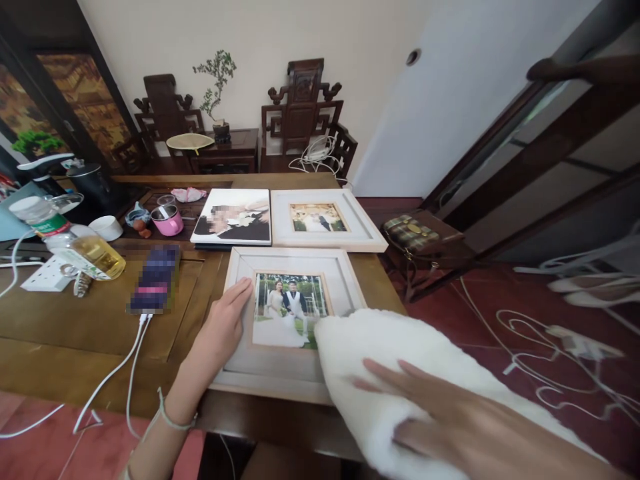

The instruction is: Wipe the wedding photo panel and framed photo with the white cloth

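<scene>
A light wooden picture frame (pixel 295 385) with a photo of a couple outdoors lies near the table's front edge. My left hand (pixel 227 319) grips its left side, fingers over the border and thumb hidden. In my right hand (pixel 425 407), blurred by motion, is a thick, fluffy white towel (pixel 380 340), which covers the frame's lower right part. The towel's edge reaches the corner of the photo. Just behind stand a second wooden frame (pixel 360 212), lying flat, and a photo album (pixel 235 217) with a couple on its cover.
On the wooden table (pixel 100 347), to the left, are a phone (pixel 155 277) with white cables, a tilted bottle (pixel 95 253), a power strip (pixel 47 275) and a pink cup (pixel 167 220). A plaid bag (pixel 413 233) sits on a stool at right. Cables lie on the red floor.
</scene>
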Motion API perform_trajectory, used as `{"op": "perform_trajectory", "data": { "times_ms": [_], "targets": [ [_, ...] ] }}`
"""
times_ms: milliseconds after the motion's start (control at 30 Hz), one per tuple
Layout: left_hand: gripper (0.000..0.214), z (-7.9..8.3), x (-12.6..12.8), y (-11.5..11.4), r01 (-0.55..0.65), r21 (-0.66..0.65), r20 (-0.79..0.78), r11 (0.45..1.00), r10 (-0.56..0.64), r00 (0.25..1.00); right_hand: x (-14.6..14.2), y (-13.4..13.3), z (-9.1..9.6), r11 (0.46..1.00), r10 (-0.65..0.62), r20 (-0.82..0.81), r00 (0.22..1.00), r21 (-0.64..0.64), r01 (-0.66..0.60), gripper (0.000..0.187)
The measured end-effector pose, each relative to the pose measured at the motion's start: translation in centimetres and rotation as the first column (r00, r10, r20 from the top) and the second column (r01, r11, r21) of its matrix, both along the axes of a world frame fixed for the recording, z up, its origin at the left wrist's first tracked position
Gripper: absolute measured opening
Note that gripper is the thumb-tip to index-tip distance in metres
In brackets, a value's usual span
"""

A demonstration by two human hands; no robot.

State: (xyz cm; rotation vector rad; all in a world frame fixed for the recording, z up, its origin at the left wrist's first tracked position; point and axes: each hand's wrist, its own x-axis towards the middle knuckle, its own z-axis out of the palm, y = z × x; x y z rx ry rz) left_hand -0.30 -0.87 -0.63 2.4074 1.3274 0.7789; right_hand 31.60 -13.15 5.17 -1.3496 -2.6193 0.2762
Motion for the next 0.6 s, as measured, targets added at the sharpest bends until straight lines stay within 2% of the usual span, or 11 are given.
{"op": "perform_trajectory", "data": {
  "times_ms": [67,167,267,333,433,600],
  "targets": [
    [0.064,0.0,-0.1,0.0,0.026,0.009,0.001,1.0,-0.026,1.0,-0.2,1.8,0.1,1.0,0.018,0.047,0.999,0.014,-0.019,0.054],
    [0.064,0.0,-0.2,0.0,0.045,0.023,0.017,0.999,-0.046,0.999,-1.5,6.9,0.3,0.997,-0.079,0.166,0.983,0.034,0.074,0.061],
    [0.063,-0.1,-0.2,0.0,0.038,0.031,0.033,0.999,-0.039,0.999,-2.7,11.9,0.0,0.975,-0.169,0.183,0.968,0.174,0.137,0.064],
    [0.063,-0.1,-0.2,0.0,0.029,0.033,0.042,0.999,-0.031,0.999,-3.4,13.5,-0.5,0.967,-0.174,0.179,0.968,0.217,0.133,0.061],
    [0.066,-0.1,-0.1,-0.1,0.022,0.018,0.042,1.0,-0.023,0.999,-4.2,12.5,-1.2,0.977,-0.098,0.191,0.977,0.206,0.058,0.053],
    [0.065,0.1,-0.1,-0.1,0.014,0.004,0.009,1.0,-0.014,1.0,-4.0,5.4,-1.1,0.989,0.114,0.124,0.986,0.085,-0.125,0.052]
  ]
}}
